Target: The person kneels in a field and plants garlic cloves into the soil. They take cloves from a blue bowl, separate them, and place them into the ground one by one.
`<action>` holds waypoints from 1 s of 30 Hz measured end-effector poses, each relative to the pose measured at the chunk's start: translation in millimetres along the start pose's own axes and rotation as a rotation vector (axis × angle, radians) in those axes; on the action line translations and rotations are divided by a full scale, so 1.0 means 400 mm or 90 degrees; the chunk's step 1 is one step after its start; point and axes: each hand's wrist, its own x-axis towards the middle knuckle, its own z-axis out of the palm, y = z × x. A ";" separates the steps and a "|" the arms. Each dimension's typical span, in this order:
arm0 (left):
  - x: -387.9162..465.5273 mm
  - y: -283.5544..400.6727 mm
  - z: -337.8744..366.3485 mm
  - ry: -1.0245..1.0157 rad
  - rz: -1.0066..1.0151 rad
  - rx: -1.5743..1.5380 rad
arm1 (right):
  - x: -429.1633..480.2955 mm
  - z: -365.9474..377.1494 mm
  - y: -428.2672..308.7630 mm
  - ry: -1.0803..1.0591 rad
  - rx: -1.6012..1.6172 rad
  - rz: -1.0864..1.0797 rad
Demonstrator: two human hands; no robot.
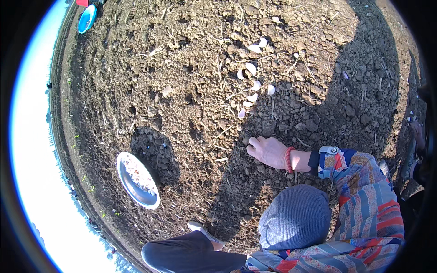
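Neither of my hands can be made out. Before me, a co-worker's hand (268, 152) with a red bead bracelet (290, 159) reaches down to shaded, crumbly soil (293, 126); its fingers are bent, and their tips are partly hidden. Just beyond it, several pale garlic cloves (251, 69) lie scattered on the ground. At the left, a shiny metal bowl (123, 184) holds many cloves. A dim hand (416, 131) shows at the right edge, near a few pale pieces; whose it is, I cannot tell.
The co-worker's grey knit cap (295, 218), patterned sleeve (362, 167), dark trouser leg (181, 252) and light shoe (201, 230) fill the lower part. A blue basin (87, 18) stands far at the upper left. Small holes, clods and dry straw cover the field.
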 end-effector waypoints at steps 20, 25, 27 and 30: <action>-0.245 0.332 1.268 -0.927 0.078 -0.235 | -0.034 -0.392 0.108 -0.031 0.853 0.465; -0.272 0.409 1.360 -1.091 0.151 -0.341 | 0.128 -0.490 -0.017 -0.065 0.819 0.427; -0.254 0.426 1.373 -1.100 0.238 -0.347 | 0.219 -0.522 -0.081 -0.054 0.757 0.447; -0.215 0.419 1.402 -1.101 0.259 -0.322 | 0.336 -0.595 -0.153 -0.103 0.647 0.465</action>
